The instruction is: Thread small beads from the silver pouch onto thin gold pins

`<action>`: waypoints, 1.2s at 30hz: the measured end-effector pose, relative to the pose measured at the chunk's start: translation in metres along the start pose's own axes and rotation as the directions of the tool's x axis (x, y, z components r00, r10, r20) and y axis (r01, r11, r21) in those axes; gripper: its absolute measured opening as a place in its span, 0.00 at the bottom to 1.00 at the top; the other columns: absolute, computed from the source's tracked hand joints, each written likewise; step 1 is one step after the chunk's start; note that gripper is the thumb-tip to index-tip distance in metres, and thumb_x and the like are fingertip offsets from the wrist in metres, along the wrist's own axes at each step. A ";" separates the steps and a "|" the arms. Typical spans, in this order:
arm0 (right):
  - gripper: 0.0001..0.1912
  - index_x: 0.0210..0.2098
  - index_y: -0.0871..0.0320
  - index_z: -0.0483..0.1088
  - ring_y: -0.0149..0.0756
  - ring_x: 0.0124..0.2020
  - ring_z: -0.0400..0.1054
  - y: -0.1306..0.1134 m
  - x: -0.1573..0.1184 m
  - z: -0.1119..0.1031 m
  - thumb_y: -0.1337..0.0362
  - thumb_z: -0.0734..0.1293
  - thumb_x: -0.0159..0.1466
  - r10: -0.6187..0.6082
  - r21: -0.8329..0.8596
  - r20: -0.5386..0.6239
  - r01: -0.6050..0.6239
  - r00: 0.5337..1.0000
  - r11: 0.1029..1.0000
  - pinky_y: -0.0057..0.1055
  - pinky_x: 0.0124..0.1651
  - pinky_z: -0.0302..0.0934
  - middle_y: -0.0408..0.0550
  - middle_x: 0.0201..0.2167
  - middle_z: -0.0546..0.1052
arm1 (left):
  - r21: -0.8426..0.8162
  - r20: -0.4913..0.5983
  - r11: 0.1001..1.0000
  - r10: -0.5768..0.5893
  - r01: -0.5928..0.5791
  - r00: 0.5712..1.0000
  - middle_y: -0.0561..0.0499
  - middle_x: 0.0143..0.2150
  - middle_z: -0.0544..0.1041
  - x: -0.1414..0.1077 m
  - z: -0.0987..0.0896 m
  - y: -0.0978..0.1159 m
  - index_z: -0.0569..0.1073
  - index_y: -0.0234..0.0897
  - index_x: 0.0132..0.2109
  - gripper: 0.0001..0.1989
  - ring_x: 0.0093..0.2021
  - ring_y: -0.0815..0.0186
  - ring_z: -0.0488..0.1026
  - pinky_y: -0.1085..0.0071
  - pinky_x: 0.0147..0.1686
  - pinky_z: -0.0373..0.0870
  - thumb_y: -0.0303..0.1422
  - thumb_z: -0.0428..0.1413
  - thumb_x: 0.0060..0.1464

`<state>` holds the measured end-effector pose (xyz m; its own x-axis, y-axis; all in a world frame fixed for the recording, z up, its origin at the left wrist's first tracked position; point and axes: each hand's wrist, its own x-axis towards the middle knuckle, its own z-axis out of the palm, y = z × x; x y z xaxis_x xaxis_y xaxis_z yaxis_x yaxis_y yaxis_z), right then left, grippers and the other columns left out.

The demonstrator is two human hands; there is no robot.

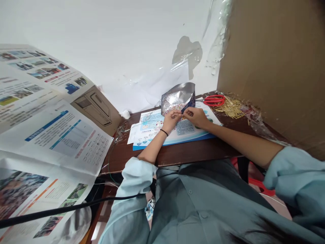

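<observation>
My left hand (171,121) and my right hand (195,116) meet fingertip to fingertip over printed sheets on the desk. Both are closed in a pinch, and whatever lies between the fingers is too small to make out. Just behind them stands an open silver foil pouch (177,95), with many small colourful beads (172,109) at its front. Under my hands lies a blue and white printed sheet (188,128). A thin strand with pale beads (137,127) runs over the papers to the left.
Red-handled scissors (214,100) lie right of the pouch, beside a heap of gold-coloured thin pieces (231,108) and clear plastic wrap (256,122). Tangled thin strands (120,132) are at the desk's left. Cardboard (274,67) walls the right; printed posters (58,128) cover the left. A black cable (76,205) crosses below.
</observation>
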<state>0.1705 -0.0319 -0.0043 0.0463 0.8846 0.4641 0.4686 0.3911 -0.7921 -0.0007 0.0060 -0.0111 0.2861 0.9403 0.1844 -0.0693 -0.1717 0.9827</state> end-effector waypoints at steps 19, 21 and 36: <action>0.09 0.25 0.54 0.66 0.32 0.24 0.60 -0.002 -0.001 0.000 0.63 0.67 0.62 -0.048 -0.033 0.047 0.049 0.998 0.998 0.31 0.34 0.54 0.40 0.21 0.71 | 0.020 -0.069 0.997 -0.068 0.069 0.995 0.51 0.31 0.81 -0.004 0.007 0.007 0.74 0.36 0.37 0.10 0.35 0.69 0.79 0.71 0.39 0.75 0.34 0.68 0.56; 0.09 0.25 0.54 0.66 0.31 0.25 0.61 -0.002 -0.001 0.000 0.64 0.67 0.62 -0.056 -0.039 0.041 0.057 0.998 0.998 0.31 0.34 0.54 0.40 0.21 0.71 | 0.016 -0.071 0.997 -0.072 0.073 0.995 0.52 0.31 0.81 -0.004 0.008 0.007 0.73 0.35 0.37 0.11 0.34 0.69 0.79 0.72 0.39 0.74 0.35 0.68 0.57; 0.06 0.28 0.54 0.69 0.33 0.26 0.64 0.000 0.001 0.001 0.66 0.66 0.62 -0.067 -0.047 0.048 0.069 0.997 0.996 0.31 0.35 0.56 0.41 0.23 0.73 | -0.024 -0.057 0.997 -0.075 0.074 0.996 0.52 0.29 0.80 -0.003 0.004 0.008 0.77 0.35 0.36 0.13 0.34 0.69 0.79 0.76 0.34 0.73 0.36 0.72 0.51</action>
<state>0.1694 -0.0309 -0.0047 -0.0281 0.8676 0.4965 0.5114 0.4393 -0.7386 0.0015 0.0010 -0.0035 0.2352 0.9658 0.1088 -0.0704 -0.0947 0.9930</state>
